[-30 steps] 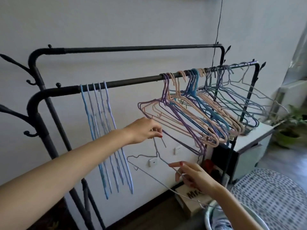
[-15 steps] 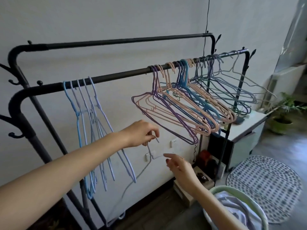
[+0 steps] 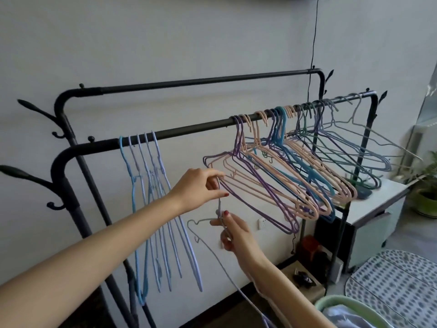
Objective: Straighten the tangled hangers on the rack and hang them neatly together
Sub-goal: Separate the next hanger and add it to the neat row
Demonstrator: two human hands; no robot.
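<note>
- Both hands grip one thin pale-lilac wire hanger [image 3: 214, 247]: left hand [image 3: 198, 185] pinches its neck, right hand [image 3: 233, 233] holds lower.
- Black metal rack rail [image 3: 189, 130] carries the tangled pastel hangers [image 3: 295, 171] just beside them.

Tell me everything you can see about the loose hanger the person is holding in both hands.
The loose hanger is thin, pale lavender-grey, apparently coated wire, off the front rail. The left hand pinches its upper neck; the right hand grips it just below. A small notched shoulder juts left, and one long arm slopes down to the right, out of the frame. Its hook is hidden.
</note>
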